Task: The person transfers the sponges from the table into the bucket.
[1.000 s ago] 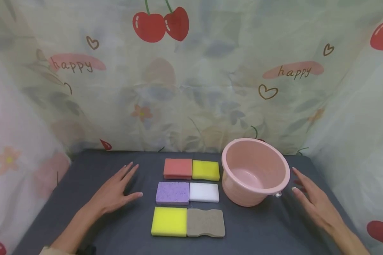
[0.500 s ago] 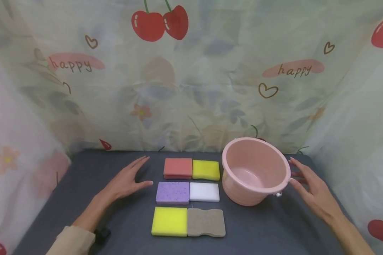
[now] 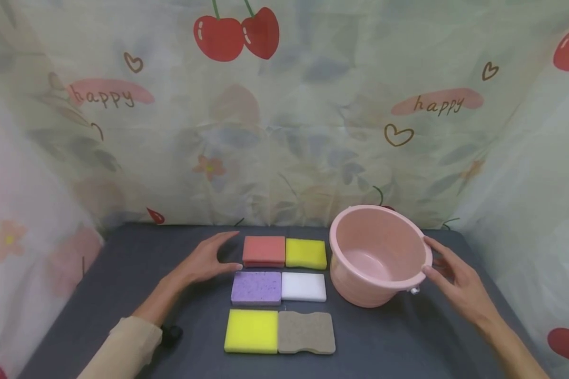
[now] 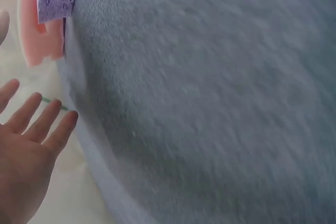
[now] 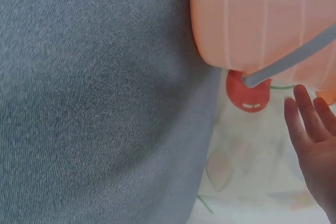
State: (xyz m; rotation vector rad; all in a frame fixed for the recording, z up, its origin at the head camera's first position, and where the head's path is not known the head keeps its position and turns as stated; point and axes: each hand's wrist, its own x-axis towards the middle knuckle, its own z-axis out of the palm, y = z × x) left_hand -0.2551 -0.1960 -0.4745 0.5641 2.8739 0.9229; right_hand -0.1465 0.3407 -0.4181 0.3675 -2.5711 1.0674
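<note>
My left hand (image 3: 206,260) reaches over the dark cloth, thumb and fingers spread at the left end of a salmon-red sponge (image 3: 264,250); contact cannot be made out. Just below lies a purple speckled sponge (image 3: 256,288). In the left wrist view the fingers (image 4: 39,121) extend apart from both sponges. At the right, my right hand (image 3: 460,287) has its thumb and index tips at the rim of a pink bucket (image 3: 355,288). Its fingers look straight in the right wrist view, near the bucket's grey handle (image 5: 294,59); whether they touch is unclear.
Beside the red sponge sits a yellow one (image 3: 305,253). A white sponge (image 3: 304,287) adjoins the purple one. The front row has a bright yellow sponge (image 3: 251,330) and a wavy-edged grey one (image 3: 305,332). A printed curtain (image 3: 275,147) encloses the table.
My left hand has moved right and forward, up to the red sponge. The right hand has come left to the bucket's rim. Sponges and bucket have stayed in place.
</note>
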